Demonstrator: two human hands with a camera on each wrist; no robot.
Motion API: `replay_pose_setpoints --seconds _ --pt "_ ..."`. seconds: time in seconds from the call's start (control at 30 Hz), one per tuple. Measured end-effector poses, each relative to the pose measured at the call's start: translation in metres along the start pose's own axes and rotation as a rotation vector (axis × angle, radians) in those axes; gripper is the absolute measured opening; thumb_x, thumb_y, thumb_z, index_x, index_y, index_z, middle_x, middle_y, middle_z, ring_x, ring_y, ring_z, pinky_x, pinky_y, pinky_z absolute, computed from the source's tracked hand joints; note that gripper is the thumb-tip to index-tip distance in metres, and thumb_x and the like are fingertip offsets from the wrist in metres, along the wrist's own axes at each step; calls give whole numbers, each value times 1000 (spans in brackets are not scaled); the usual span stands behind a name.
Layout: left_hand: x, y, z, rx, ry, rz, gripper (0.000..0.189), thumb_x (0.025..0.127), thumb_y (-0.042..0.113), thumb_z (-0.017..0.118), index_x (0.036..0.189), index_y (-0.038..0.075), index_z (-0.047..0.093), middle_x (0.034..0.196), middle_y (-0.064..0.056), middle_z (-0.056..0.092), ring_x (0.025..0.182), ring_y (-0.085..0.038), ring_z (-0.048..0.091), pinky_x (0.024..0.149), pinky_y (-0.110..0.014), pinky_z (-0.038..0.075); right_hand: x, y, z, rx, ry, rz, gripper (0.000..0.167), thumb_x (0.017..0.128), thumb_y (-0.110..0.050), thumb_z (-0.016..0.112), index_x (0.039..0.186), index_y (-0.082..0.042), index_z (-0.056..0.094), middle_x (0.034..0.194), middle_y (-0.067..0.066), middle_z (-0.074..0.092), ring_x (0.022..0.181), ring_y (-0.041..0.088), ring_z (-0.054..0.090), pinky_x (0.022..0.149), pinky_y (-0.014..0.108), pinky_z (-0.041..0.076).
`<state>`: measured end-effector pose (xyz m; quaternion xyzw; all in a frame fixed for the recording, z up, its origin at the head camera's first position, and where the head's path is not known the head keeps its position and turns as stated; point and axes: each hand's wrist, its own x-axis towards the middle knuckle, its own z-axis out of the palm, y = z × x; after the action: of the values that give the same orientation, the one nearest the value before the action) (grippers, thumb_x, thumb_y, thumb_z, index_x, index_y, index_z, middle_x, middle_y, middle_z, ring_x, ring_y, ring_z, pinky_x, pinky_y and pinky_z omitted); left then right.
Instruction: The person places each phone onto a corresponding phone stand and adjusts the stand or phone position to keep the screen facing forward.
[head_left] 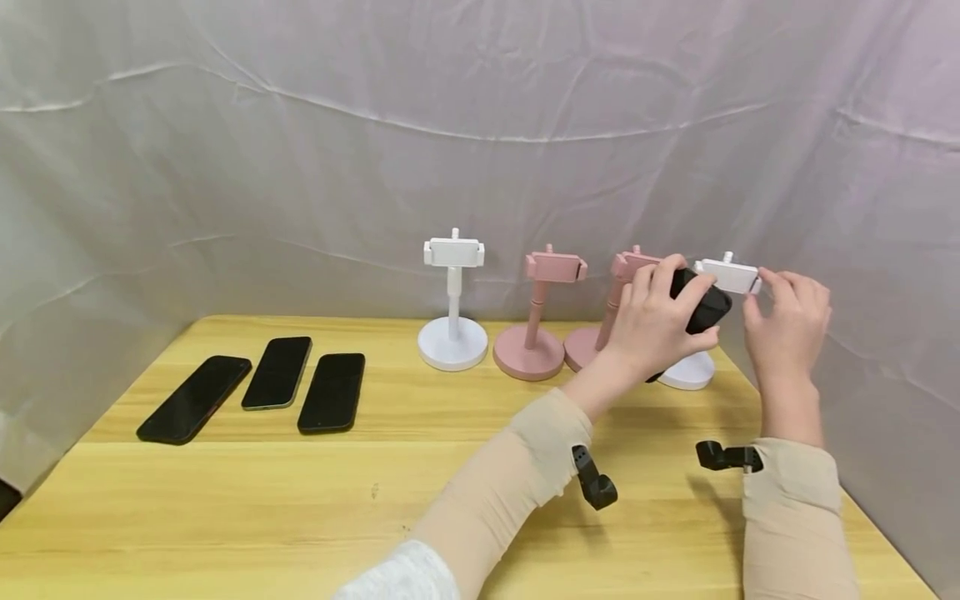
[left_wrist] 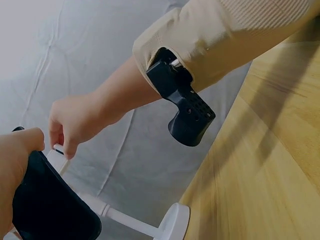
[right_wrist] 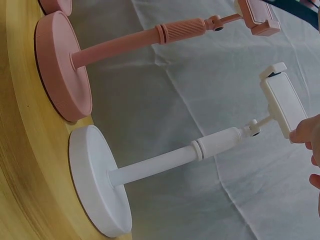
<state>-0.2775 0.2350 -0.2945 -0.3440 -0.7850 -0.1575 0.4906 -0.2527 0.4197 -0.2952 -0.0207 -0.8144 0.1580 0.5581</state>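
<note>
Black smartphone (head_left: 711, 312), tilted, its long axis partly hidden from me: I have it grasped in the left hand (head_left: 660, 315), close in front of and just left of the clamp (head_left: 727, 276) on the white phone stand (head_left: 692, 372). My right hand (head_left: 789, 323), nearer that clamp, pinches its right end between thumb and fingers. Behind hangs a grey curtain (head_left: 375, 175).

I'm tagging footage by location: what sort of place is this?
Probably a makeshift filming booth: wrinkled grey fabric sheeting hangs around a yellow wood-grain table, and black wrist cameras protrude from beige sleeves.
</note>
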Motion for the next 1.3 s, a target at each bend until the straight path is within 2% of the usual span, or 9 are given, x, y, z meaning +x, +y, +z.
replay_pose_setpoints --seconds 0.13,0.47,0.7,0.93,1.17,1.3 --pt "5 1 2 6 1 5 57 80 59 57 129 31 60 132 -6 50 108 -19 51 83 -28 49 1 0 1 2 -3 -2 29 86 1 63 113 8 67 110 31 62 110 49 49 91 59 35" --pt "17 11 4 -22 8 3 57 80 58 58 129 30 60 132 -6 50 107 -19 51 77 -27 50 1 2 -1 -13 -1 -1 28 85 3 63 112 9 67 109 32 62 109 51 49 90 60 36" --pt "23 15 8 -50 3 -1 57 81 59 59 130 30 59 133 -6 50 108 -20 53 82 -28 52 1 3 -3 -6 19 0 27 85 1 64 111 10 67 108 33 62 109 52 49 89 62 36" --pt "24 16 13 -63 15 2 59 80 60 61 129 28 60 132 -7 51 108 -20 53 88 -26 50 1 4 -3 0 7 16 28 86 0 65 113 9 67 110 32 63 109 51 49 90 61 36" --pt "22 13 19 -115 20 -6 58 80 58 64 129 27 60 132 -9 51 109 -20 53 92 -27 48 1 2 -2 -2 -17 34 30 85 2 64 114 7 66 111 31 62 111 50 49 94 60 36" --pt "23 11 21 -107 28 8 59 80 59 64 129 26 60 132 -9 51 110 -19 53 96 -27 46 0 0 -1 -3 -30 39 30 86 1 65 115 7 66 112 30 62 111 49 49 93 60 36"
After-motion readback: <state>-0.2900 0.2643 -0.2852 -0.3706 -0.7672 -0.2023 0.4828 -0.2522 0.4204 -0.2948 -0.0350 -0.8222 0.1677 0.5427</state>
